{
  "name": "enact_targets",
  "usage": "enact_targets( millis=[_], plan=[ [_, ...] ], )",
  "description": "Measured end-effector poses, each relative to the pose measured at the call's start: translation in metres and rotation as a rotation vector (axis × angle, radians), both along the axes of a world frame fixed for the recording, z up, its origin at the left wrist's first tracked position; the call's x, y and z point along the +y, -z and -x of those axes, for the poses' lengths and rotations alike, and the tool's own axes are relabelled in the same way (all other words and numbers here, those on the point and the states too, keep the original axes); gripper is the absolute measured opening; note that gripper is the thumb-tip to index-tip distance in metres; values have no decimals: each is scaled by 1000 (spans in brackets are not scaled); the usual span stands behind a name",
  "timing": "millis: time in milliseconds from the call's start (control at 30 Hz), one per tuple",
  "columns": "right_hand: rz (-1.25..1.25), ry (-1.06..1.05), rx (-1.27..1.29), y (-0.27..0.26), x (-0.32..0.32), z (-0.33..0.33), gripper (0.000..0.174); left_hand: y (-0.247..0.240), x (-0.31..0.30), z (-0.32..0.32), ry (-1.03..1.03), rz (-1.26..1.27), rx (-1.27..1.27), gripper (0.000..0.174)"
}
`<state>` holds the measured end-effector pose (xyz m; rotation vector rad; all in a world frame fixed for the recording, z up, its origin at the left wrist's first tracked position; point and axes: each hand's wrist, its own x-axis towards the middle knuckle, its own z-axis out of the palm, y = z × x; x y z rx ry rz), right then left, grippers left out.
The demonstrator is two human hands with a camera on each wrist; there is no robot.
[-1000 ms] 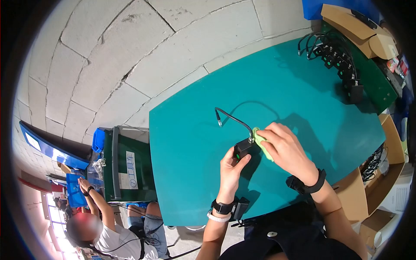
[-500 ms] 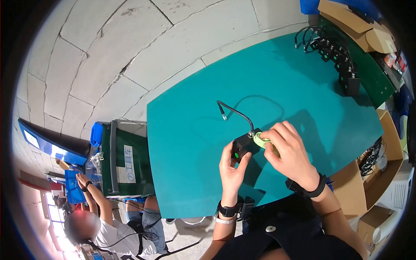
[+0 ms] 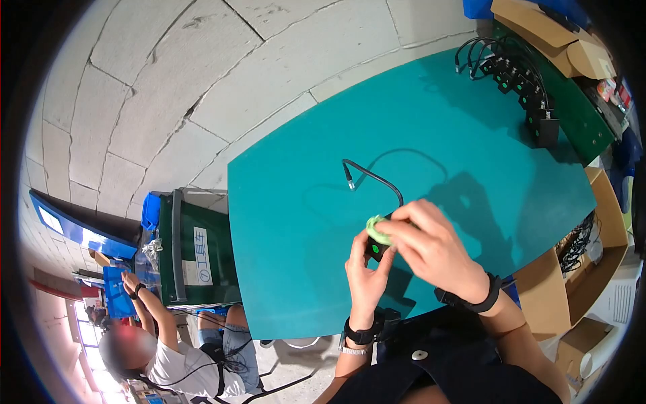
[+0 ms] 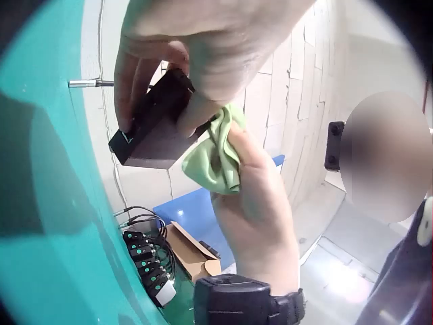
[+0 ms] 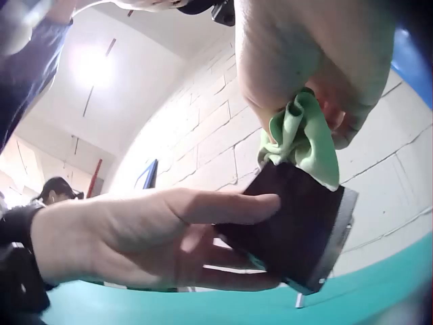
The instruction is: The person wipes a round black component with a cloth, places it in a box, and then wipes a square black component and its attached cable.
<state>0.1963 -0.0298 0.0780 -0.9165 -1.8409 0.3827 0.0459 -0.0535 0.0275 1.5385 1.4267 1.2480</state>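
My left hand point(image 3: 365, 286) grips a small black box point(image 5: 291, 223) between thumb and fingers, over the front part of the green tabletop point(image 3: 303, 269). A green round mark shows on the box's face in the head view. From its far side a black cable point(image 3: 379, 178) curves out to a metal connector tip point(image 3: 351, 186). My right hand point(image 3: 437, 249) pinches a bunched light green cloth point(image 3: 377, 231) against the box, close to the left fingers. In the head view the right hand and cloth cover much of the box.
Several similar black boxes point(image 3: 521, 87) with cables stand in a row at the far right. An open cardboard box point(image 3: 565, 47) lies behind them, and another carton point(image 3: 538, 296) with cables stands right of the table. At left are a green cabinet point(image 3: 215, 262) and a seated person point(image 3: 182, 357).
The cloth has moved left, from the box's right side onto its upper face by the left fingers. The right hand went with it, while the left hand keeps holding the box.
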Motion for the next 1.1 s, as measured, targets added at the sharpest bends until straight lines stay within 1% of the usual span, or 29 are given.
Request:
enact_targets(
  millis=[33,100,167,233,267,300,400,500,533,600,633,700,767,833,867,933,967,1033,1067,1100],
  plan=[
    [1,3,1,0,0,-1,28,0,1,-2,3,1,1,46],
    [-19,81,-67,1,2,-3,30,0,3,-5,-40,-67,-39,47],
    [-34,100,-81,2,4,-5,30,-6,1,-7,-42,-38,-60,47],
    [-59,145,-116,3,4,-8,31,-4,-1,-6,-16,-69,87,48],
    [-83,171,-164,2,3,-7,30,-7,-1,-10,-40,-115,132,45],
    [-80,175,-166,0,1,-7,30,-9,-2,-12,-36,-111,130,45],
    [-111,85,-227,-5,-5,-7,22,-15,-2,-11,-81,-104,160,41],
    [-142,-87,-311,-1,-15,1,20,-17,-5,-8,-66,-93,180,44],
    [-140,-87,-310,-4,-12,-4,20,-17,-5,-9,-74,-118,217,46],
    [-117,167,-293,-16,-2,-16,17,-20,-4,-15,-111,-192,274,48],
    [-120,210,-308,-16,-1,-16,14,-19,-4,-15,-114,-194,273,48],
    [-107,23,-274,-17,-6,-14,14,-15,-4,-13,-113,-163,221,44],
    [-130,-138,-341,-8,-16,-4,13,-15,-6,-11,-117,-169,207,46],
    [-133,-115,-349,-10,-16,-7,13,-16,-7,-9,-108,-91,197,49],
    [-125,-7,-314,-15,-10,-12,13,-15,-5,-10,-96,-176,214,48],
    [-127,178,-267,-13,-1,-17,15,-20,-6,-16,-110,-192,230,48],
    [-129,176,-268,-13,-3,-16,15,-22,-6,-17,-119,-211,245,48],
    [-65,-51,-180,-12,-9,-13,17,-21,-8,-14,-117,-208,267,48],
    [-64,-47,-182,-13,-9,-14,17,-20,-8,-12,-105,-181,251,48],
    [-70,3,-196,-13,-9,-15,16,-18,-8,-10,-95,-152,236,48]
  ],
)
